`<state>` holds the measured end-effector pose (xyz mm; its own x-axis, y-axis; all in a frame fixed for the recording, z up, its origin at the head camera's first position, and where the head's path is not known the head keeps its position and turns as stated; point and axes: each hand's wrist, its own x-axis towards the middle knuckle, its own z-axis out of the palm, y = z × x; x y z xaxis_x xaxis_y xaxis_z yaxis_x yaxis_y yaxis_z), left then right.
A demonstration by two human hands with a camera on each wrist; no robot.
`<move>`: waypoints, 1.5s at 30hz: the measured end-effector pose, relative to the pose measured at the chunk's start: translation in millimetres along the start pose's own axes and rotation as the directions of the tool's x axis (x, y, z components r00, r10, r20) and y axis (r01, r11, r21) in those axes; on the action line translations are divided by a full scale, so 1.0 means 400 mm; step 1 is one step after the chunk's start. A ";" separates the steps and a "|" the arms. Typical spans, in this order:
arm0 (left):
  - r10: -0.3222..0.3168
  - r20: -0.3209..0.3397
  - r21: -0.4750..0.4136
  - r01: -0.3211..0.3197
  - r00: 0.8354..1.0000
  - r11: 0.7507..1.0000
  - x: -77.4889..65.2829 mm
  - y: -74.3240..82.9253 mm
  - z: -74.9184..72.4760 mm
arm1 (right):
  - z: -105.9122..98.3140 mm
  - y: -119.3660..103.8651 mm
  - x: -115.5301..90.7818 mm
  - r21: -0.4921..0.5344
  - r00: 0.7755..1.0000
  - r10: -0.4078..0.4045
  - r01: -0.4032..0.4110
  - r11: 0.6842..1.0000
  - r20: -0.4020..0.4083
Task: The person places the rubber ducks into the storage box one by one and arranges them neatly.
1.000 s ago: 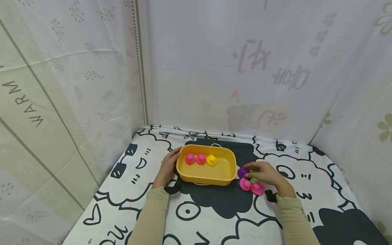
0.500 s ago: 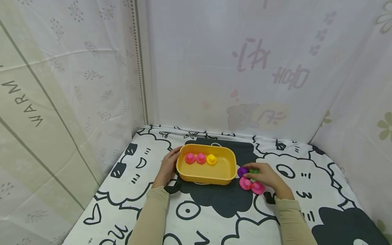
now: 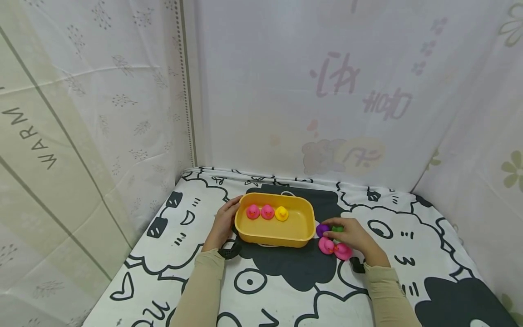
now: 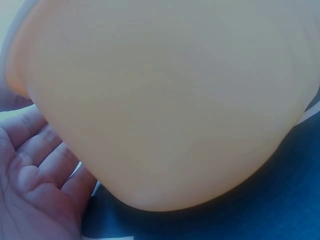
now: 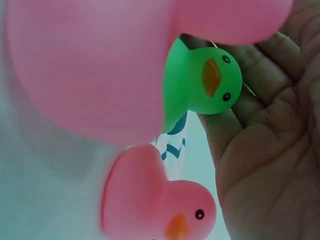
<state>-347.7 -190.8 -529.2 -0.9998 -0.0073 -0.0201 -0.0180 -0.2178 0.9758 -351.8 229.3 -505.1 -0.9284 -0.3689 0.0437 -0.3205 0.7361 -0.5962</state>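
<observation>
A yellow plastic basin (image 3: 261, 231) stands on the cloth, with two pink rubber ducks (image 3: 260, 212) and a yellow rubber duck (image 3: 282, 213) in a row inside. My left hand (image 3: 224, 222) rests along its left side; the left wrist view shows extended fingers (image 4: 60, 165) against the outer wall. Right of the basin, my right hand (image 3: 346, 232) has thumb and fingertips at a purple rubber duck (image 3: 322, 230), seemingly pinching it. A green rubber duck (image 5: 212, 82) sits under that palm, partly hidden. Two more pink ducks (image 3: 335, 248) lie just nearer me.
A white cloth (image 3: 286, 313) with black cartoon drawings covers the surface, and the basin stands mostly over a dark patch (image 3: 286, 268) of its print. Printed curtains (image 3: 253, 91) hang behind and at both sides.
The right hand and wrist have shifted very slightly at the purple and green ducks. The left hand, the basin and the ducks in it stay in place.
</observation>
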 end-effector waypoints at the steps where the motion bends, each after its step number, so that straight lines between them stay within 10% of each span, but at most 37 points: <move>1: 0.001 0.002 -0.001 -0.001 1.000 1.000 0.000 0.000 0.000 | 0.000 0.000 0.000 0.000 1.000 0.000 0.000 1.000 -0.003; 45: -0.012 -0.006 -0.020 0.012 1.000 1.000 0.002 -0.005 0.002 | -0.027 0.003 0.004 0.114 0.993 -0.026 0.039 0.993 -0.111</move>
<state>-348.7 -189.8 -531.0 -0.9994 -0.0107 -0.0331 -0.0296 -0.2375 0.9709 -355.6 235.7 -497.1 -0.9348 -0.3230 0.1480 -0.3330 0.6513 -0.6818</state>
